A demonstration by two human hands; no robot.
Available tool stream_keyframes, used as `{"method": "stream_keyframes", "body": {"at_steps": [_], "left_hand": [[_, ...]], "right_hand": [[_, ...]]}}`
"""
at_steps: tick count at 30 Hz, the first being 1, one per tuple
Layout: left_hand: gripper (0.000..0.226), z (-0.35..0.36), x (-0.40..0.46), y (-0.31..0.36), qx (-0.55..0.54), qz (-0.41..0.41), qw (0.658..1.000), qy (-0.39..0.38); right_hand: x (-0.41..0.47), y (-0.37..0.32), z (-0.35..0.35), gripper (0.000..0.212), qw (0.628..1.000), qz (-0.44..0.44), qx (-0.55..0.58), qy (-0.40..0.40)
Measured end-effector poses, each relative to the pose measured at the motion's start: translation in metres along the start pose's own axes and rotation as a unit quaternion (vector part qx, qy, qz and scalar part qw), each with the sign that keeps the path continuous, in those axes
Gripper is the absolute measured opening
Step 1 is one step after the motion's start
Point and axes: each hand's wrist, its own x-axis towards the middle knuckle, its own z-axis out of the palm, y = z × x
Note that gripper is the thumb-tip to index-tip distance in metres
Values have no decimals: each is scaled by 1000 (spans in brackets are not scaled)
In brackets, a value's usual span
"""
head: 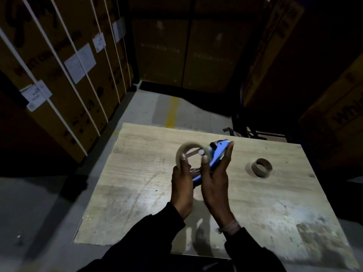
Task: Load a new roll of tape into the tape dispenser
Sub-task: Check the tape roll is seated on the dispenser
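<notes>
Stacked cartons ring the wooden bench (137, 193), where the left hand (181, 185) grips the tape roll (189, 154) and should seat it squarely on the blue dispenser (216, 156) clasped by the right hand (218, 179).

- You're in a warehouse or stockroom, dimly lit.
- Tall strapped cardboard cartons (59, 79) with paper labels (36, 95) wall you in.
- Your worktop is a bare wooden board (149, 209) over a concrete floor (147, 107) with a yellow painted line (172, 112).

The scene is viewed from one head-worn camera, angled forward and down, close above the tabletop (255, 203).
</notes>
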Motion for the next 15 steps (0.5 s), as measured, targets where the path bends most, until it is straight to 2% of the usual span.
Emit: {"method": "stream_keyframes", "body": {"at_steps": [2,5,8,11,13,15], "left_hand": [[80,-3,-10,-4,48,7,996,-71],[58,-14,-21,-6,123,-7,977,-173],[60,-27,-17,2,166,17,970,-176],[76,-30,-7,24,215,86,955,-183],[61,-25,-3,36,276,128,931,-204],[48,-19,-2,41,299,143,920,-211]], "right_hand": [[9,1,-8,74,999,24,0,23],[21,2,-30,58,1000,24,12,2],[31,7,-50,47,998,22,31,-52],[33,10,-58,49,993,27,38,-112],[31,9,-57,50,991,34,46,-122],[29,9,-53,50,992,36,58,-104]]}}
